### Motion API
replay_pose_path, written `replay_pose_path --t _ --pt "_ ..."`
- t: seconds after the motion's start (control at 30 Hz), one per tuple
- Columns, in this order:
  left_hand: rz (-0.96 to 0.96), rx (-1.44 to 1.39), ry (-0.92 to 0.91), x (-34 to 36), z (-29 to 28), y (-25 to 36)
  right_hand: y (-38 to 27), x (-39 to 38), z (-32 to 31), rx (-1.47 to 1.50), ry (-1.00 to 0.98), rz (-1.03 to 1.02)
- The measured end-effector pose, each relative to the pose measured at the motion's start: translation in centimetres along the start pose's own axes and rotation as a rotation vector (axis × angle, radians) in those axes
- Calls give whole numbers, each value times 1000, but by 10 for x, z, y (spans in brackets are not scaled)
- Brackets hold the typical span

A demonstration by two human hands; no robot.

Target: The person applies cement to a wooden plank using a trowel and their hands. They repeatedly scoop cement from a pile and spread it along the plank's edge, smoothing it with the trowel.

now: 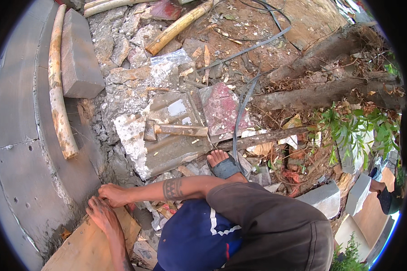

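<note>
My left hand point(101, 212) and my right hand point(113, 195) are close together at the lower left, beside the grey concrete blocks point(18, 189) and above a plywood board point(72, 248). Both have curled fingers; what they grip, if anything, is too hidden to make out. My tattooed right forearm crosses my knee area. A hatchet with a wooden handle point(178, 130) lies on a broken, wet concrete slab point(167, 158), above my sandalled foot point(224, 165).
A pale pole point(59, 90) and loose block point(81, 58) lie at left. Rubble, a red-painted slab point(221, 108), loose straps point(244, 113) and tree trunks point(303, 97) with leafy branches surround me. Another person's foot point(386, 198) shows at far right.
</note>
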State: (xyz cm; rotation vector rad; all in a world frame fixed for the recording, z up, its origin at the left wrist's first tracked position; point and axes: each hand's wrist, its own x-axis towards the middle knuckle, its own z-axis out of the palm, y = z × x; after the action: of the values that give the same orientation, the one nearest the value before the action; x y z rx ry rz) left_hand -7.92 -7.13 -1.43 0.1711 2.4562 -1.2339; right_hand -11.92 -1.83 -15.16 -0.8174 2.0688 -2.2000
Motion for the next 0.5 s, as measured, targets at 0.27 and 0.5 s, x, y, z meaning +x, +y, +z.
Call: replay_pose_path --t 0.27,0.5 --pt "103 268 42 12 47 -5 -4 -25 -58 244 -94 113" --pt "61 98 35 -6 22 -10 38 1 -358 -150 320 588"
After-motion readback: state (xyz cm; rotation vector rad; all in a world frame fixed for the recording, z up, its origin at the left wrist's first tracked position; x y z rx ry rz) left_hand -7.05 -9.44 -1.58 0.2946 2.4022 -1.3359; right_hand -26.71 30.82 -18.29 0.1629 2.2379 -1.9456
